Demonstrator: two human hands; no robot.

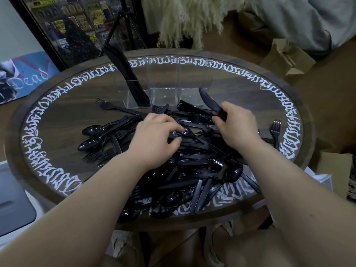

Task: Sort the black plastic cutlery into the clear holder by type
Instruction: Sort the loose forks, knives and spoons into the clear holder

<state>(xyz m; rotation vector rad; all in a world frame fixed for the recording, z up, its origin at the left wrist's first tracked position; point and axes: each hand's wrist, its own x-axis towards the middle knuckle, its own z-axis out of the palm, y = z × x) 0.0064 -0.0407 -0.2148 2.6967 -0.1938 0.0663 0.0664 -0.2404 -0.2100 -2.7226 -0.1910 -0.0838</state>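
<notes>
Far left of the holder (163, 89), the first bay already has knives (133, 81) standing in it, leaning out toward the far left; the middle and right bays look bare. The pile (183, 166) sprawls between me and the holder, mixed forks, spoons and knives lying every which way. My left hand (154, 137) is down on the pile's middle, fingertips curled and pinching at a piece I can't identify under the glare. My right hand (237, 126) is gripping a knife (209, 102) by the handle, blade pointing up and far-left, tip just in front of the right bay. That knife belongs with the others, so I judge it has to cross leftward past two bays. The right hand is nearer the holder; the left sits nearer the knife bay.
</notes>
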